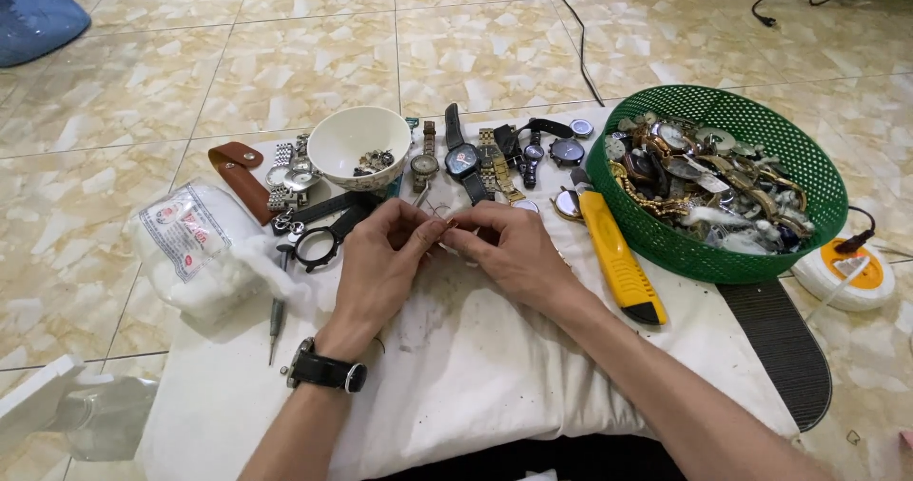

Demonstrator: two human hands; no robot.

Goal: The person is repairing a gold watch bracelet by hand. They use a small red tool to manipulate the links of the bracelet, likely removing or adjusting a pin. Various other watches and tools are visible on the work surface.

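Note:
My left hand (380, 262) and my right hand (509, 248) meet above a white cloth (456, 367), fingertips pinched together on a small thin piece too tiny to identify. A black watch is on my left wrist (328, 372). Just beyond the fingers lie several wristwatches (475, 157) in a row, and a white bowl (359, 143) holds small dark parts. A yellow utility knife (618, 267) lies right of my right hand.
A green mesh basket (808, 181) full of watches stands at the right. A bag of cotton wool (190, 243), a brown leather strap (242, 176), a small screwdriver (277, 319) and black watch parts (323, 238) lie left. A white round power socket (846, 272) sits far right.

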